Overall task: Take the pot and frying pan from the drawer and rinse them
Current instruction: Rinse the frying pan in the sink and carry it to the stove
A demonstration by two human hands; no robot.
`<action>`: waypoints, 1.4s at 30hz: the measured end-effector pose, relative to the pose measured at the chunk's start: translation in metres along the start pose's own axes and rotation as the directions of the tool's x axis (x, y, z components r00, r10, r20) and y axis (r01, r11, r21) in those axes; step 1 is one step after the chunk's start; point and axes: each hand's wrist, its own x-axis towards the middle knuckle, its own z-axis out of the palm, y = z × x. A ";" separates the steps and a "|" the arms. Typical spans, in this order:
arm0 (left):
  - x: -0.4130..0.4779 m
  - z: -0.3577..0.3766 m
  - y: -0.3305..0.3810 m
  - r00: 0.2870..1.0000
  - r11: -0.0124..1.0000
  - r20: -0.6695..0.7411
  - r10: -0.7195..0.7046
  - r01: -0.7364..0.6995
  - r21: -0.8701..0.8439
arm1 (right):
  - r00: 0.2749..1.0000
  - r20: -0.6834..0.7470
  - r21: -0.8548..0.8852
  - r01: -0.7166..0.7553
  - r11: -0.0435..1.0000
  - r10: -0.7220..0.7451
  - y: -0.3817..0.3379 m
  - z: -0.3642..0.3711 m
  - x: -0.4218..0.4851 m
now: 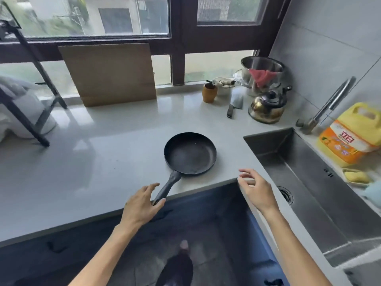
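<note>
- Frying pan [190, 153]: the handle's end lies under the left hand [140, 205]; I cannot tell whether the thumb touches it.
- Yellow detergent jug [350, 137]: cut by the right edge.
- Pale blue item [374, 193]: mostly out of frame, and I cannot name it.
- Black rack [33, 83]: runs off the left edge; the white bundle [26, 112] behind it is blurred.
- Steel pot [261, 65]: front partly covered by a red cloth [262, 77].
- Small objects [223, 81] behind the brown cup [209, 92]: too small for me to name.
- Sink [309, 182]: near end blurred, cut at the bottom-right corner.
- Cabinet fronts [72, 240]: dark and smeared.
</note>
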 end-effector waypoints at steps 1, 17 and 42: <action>0.013 0.010 -0.004 1.000 1.000 0.018 -0.014 0.015 -0.005 | 1.000 0.025 -0.008 -0.011 1.000 0.011 0.001 0.004 0.024; 0.090 0.052 0.004 0.945 0.966 0.274 -0.180 0.222 -0.132 | 0.859 0.504 -0.120 -0.028 0.992 0.085 0.061 0.117 0.287; 0.210 -0.016 0.049 0.985 0.991 0.115 0.132 -0.128 -0.042 | 0.971 0.229 0.075 -0.081 0.994 0.062 0.057 -0.001 0.270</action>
